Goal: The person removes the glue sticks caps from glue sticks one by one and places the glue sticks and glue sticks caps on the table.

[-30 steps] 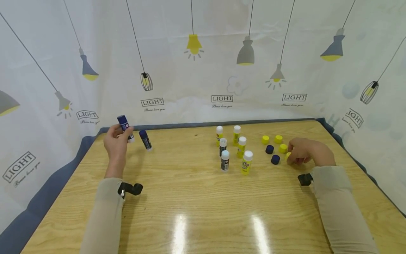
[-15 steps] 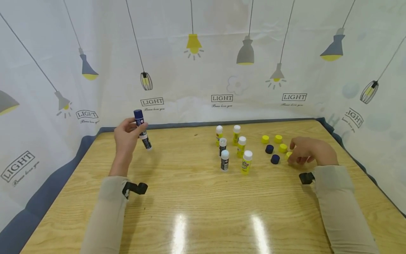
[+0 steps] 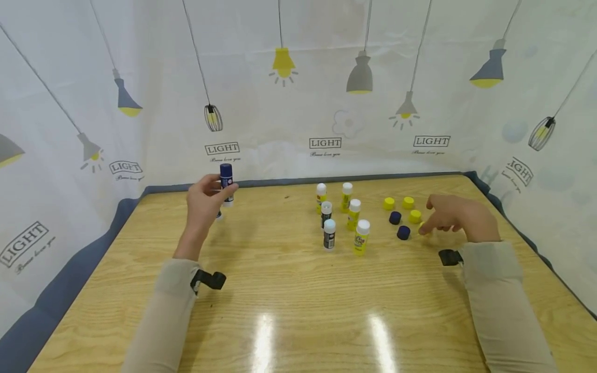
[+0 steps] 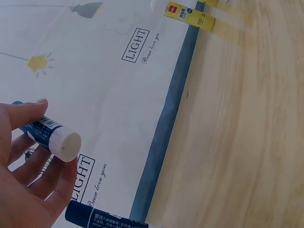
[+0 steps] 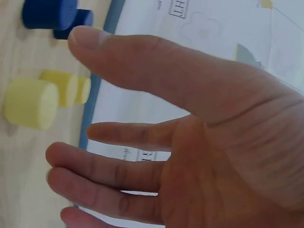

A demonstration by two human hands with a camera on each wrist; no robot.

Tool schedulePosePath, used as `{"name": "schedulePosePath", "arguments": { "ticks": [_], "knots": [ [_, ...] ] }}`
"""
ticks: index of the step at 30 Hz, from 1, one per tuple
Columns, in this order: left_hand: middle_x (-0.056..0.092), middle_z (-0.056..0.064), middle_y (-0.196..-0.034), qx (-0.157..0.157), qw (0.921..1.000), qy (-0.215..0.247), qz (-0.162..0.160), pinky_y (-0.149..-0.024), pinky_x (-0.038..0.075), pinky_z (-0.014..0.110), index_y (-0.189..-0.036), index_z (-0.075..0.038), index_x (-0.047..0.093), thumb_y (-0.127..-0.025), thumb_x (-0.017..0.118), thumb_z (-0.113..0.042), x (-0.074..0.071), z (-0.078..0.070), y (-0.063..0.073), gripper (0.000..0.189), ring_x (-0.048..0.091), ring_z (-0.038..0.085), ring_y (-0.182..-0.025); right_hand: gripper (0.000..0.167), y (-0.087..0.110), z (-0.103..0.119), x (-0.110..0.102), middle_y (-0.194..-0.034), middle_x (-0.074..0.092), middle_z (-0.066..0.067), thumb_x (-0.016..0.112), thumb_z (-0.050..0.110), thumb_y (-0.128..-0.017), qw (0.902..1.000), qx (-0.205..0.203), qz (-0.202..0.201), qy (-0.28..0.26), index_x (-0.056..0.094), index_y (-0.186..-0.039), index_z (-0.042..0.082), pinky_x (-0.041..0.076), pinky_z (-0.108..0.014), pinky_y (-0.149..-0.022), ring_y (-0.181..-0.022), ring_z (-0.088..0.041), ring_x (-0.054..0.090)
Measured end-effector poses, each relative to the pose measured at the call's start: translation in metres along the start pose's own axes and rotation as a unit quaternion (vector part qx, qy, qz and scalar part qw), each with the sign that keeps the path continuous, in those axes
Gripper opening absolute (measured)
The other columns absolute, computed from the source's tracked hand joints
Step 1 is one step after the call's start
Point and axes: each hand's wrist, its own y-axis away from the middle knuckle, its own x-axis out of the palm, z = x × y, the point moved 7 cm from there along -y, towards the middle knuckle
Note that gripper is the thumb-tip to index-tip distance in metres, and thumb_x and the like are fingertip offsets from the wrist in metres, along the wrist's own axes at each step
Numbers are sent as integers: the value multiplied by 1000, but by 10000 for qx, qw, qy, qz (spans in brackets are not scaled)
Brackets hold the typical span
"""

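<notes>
My left hand (image 3: 203,203) holds a glue stick (image 3: 226,178) with a navy cap upright above the table, between thumb and fingers. In the left wrist view its white base faces the camera. A second navy glue stick (image 4: 104,216) stands just behind that hand, mostly hidden by it in the head view. My right hand (image 3: 459,217) hovers at the right beside a yellow cap (image 5: 31,103), thumb and fingers spread with nothing between them. Around it lie more yellow caps (image 3: 408,202) and two navy caps (image 3: 403,232).
Mid-table stand several uncapped glue sticks: yellow ones (image 3: 360,238) and two dark-labelled ones (image 3: 329,237) with white tops. The wooden table (image 3: 224,321) ends at a white printed curtain (image 3: 270,114) at the back.
My left hand has carried the navy glue stick to the right, turning it from tilted to upright, across the standing one. The right hand's fingers have lifted slightly beside the yellow cap.
</notes>
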Motion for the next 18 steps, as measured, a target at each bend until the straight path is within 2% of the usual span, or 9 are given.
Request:
{"name": "schedulePosePath", "arguments": {
  "ticks": [3, 7, 11, 15, 18],
  "knots": [
    [71, 10, -107, 315, 9992, -242, 92, -69, 52, 19, -128, -9, 69, -91, 80, -39, 8, -6, 2, 49, 65, 10, -88, 90, 5, 5, -4, -95, 59, -16, 76, 43, -92, 9998, -75, -145, 67, 29, -146, -12, 56, -43, -83, -87, -27, 58],
    [74, 15, -105, 705, 9960, -514, 207, -68, 54, 21, -121, -8, 72, -91, 81, -32, 18, -16, 6, 39, 72, 21, -89, 83, 9, 13, -9, -115, 63, -29, 75, 45, -93, 9985, -261, -398, 266, 35, -142, -9, 58, -47, -83, -100, -36, 66],
    [74, 14, -105, 808, 9931, -744, 419, -72, 58, 32, -123, -10, 71, -92, 80, -34, 29, -21, 12, 41, 75, 30, -93, 69, 12, 21, -12, -117, 66, -28, 72, 40, -96, 9951, -549, -695, 441, 43, -137, -5, 57, -48, -80, -98, -38, 69],
    [74, 13, -106, 900, 9890, -989, 628, -76, 62, 44, -127, -12, 70, -92, 79, -39, 39, -27, 18, 45, 76, 31, -94, 58, 12, 33, -13, -112, 69, -21, 70, 36, -98, 9906, -892, -929, 460, 48, -135, -2, 56, -46, -76, -93, -33, 69],
    [74, 12, -106, 1000, 9861, -1110, 726, -75, 62, 47, -128, -15, 70, -92, 79, -40, 45, -32, 22, 45, 76, 30, -94, 52, 12, 43, -14, -114, 70, -21, 70, 34, -98, 9862, -1119, -1120, 481, 52, -133, 0, 56, -45, -77, -92, -28, 69]
  ]
}}
